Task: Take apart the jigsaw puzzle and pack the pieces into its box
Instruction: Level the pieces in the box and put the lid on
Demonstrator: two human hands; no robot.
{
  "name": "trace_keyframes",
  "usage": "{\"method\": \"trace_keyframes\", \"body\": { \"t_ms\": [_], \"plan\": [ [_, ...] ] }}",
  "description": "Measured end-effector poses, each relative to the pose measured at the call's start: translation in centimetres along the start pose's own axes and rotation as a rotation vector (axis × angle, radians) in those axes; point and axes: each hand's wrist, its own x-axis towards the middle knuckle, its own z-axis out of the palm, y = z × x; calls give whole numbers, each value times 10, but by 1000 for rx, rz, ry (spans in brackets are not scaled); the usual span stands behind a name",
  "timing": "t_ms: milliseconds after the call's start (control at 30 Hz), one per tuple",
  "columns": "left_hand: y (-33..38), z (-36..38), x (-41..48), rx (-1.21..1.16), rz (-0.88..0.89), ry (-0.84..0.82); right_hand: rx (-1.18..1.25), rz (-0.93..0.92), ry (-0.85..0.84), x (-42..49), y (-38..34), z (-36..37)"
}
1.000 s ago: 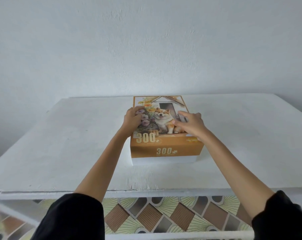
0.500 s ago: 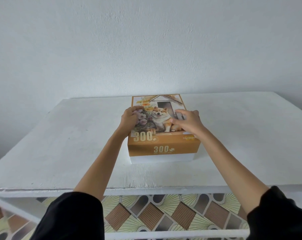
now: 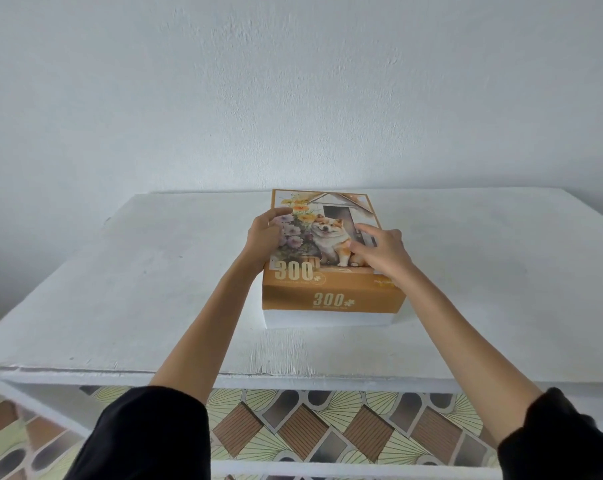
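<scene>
The puzzle box (image 3: 331, 299) stands on the white table (image 3: 137, 289). Its orange lid, printed with a dog, flowers and "300", sits over the white base, whose lower edge shows beneath the lid at the front. My left hand (image 3: 263, 239) grips the lid's left edge, thumb on top. My right hand (image 3: 383, 252) lies on the lid's right side with fingers spread flat over the picture. No loose puzzle pieces are in sight; the inside of the box is hidden.
A plain white wall rises behind the table. The table's front edge (image 3: 293, 375) runs below my forearms, with a patterned tiled floor (image 3: 310, 431) under it. Black sleeves cover my upper arms.
Both hands stay on the lid. My right hand's fingers have slid a little further in over the picture; the box and lid look almost unmoved.
</scene>
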Motion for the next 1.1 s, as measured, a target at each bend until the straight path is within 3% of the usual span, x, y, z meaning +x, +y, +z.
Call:
{"method": "trace_keyframes", "body": {
  "t_ms": [600, 700, 900, 1100],
  "plan": [
    [-15, 1, -4, 0, 65, 169, -107, -44, 24, 4, 5, 6],
    [-20, 2, -3, 54, 4, 211, -127, -49, 29, 8, 7, 8],
    [-28, 3, -7, 28, -26, 85, -128, -35, 22, 13, 15, 12],
    [-23, 3, 5, 179, -41, 34, -173, 16, -36, 20, 25, 14]
  ]
}}
